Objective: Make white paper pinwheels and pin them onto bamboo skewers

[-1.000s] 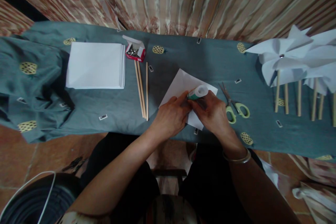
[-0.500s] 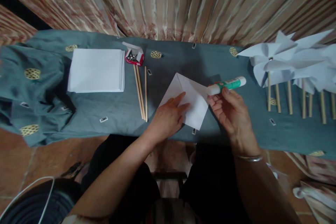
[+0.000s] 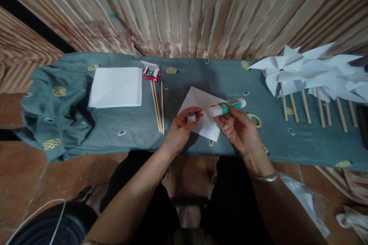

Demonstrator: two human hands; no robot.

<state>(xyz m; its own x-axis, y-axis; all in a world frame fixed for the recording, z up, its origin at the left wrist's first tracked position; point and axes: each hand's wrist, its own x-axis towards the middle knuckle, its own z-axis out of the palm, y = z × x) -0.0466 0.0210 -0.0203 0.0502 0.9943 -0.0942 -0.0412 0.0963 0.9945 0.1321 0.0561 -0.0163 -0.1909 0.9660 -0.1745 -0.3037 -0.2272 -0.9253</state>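
Note:
My right hand [image 3: 240,128] holds a green and white glue stick [image 3: 234,104] between thumb and fingers, tilted over the paper with its white end to the left. Pinched in my left hand [image 3: 179,130] is a small white cap [image 3: 191,118], held just left of the glue stick and apart from it. Below both hands a white paper square [image 3: 205,99] with a crease line lies turned cornerwise on the cloth. My hands hide part of its lower edges.
A stack of white paper [image 3: 116,86] lies left, beside a red box of metal pins [image 3: 151,72] and several wooden sticks [image 3: 162,111]. Paper pinwheels [image 3: 287,69] on sticks lie right. A pale green loop-shaped handle [image 3: 255,120] shows near my right hand. A patterned cloth [image 3: 132,122] covers the table.
My left hand has lifted off the paper, and its fingers now close on the white cap. My right hand has brought the glue stick left, over the paper. The view has shifted.

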